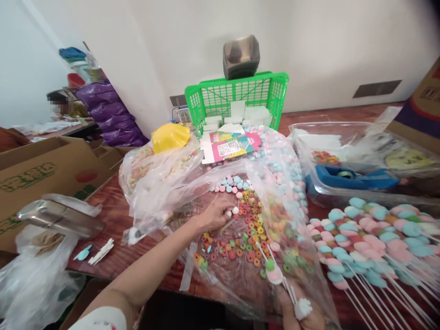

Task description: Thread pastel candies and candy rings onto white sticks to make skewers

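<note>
My left hand (pixel 216 214) reaches over the plastic sheet, fingers pinched together around small white marshmallows (pixel 235 210) at their tips. Beside it lie pink and blue marshmallows (pixel 229 188) and a spread of coloured gummy rings (pixel 254 224). At the lower right my right hand (pixel 299 307) is closed around several thin white sticks (pixel 290 289). One of these carries a pink-and-white marshmallow (pixel 274 275) with a green piece above it. A white bunched piece (pixel 303 309) also shows at this hand; what it is I cannot tell.
Finished marshmallow skewers (pixel 371 238) are heaped at the right, before a clear tub (pixel 330 197) with a blue tape dispenser (pixel 354 176). Behind stands a green basket (pixel 282 91). A steel flask (pixel 62 217) and cardboard box (pixel 51 174) are left. Another person sits far left.
</note>
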